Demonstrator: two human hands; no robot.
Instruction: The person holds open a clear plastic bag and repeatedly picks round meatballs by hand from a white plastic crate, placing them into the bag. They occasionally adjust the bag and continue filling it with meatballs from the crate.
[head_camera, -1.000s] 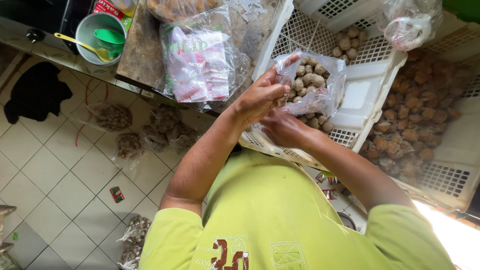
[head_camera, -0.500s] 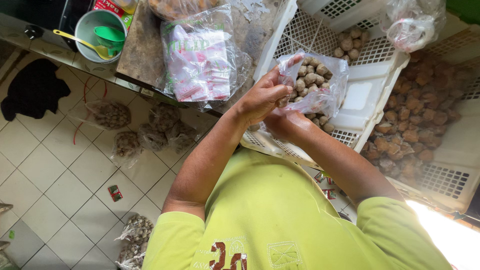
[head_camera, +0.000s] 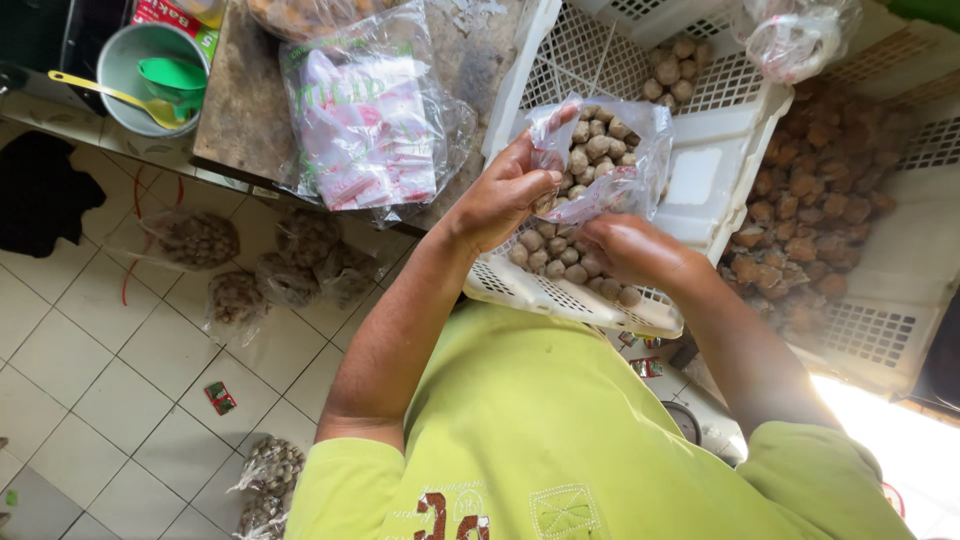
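Observation:
A clear plastic bag (head_camera: 605, 150) part-filled with pale round balls is held over a white perforated tray (head_camera: 720, 175). My left hand (head_camera: 495, 200) pinches the bag's open edge from the left, fingers curled around the plastic. Under the bag's lower right side, my right hand (head_camera: 625, 250) grips it from below. More loose pale balls (head_camera: 560, 265) lie in the tray just beneath both hands.
A second tray of brown balls (head_camera: 820, 200) stands to the right. A knotted clear bag (head_camera: 795, 35) lies at the top right. On the wooden table (head_camera: 245, 100) are a bag of pink packets (head_camera: 370, 130) and a tub with scoops (head_camera: 150, 70). Filled bags (head_camera: 240, 295) lie on the tiled floor.
Both hands and the bag have shifted slightly left and the fingers have regripped the bag's mouth. Nothing else has moved.

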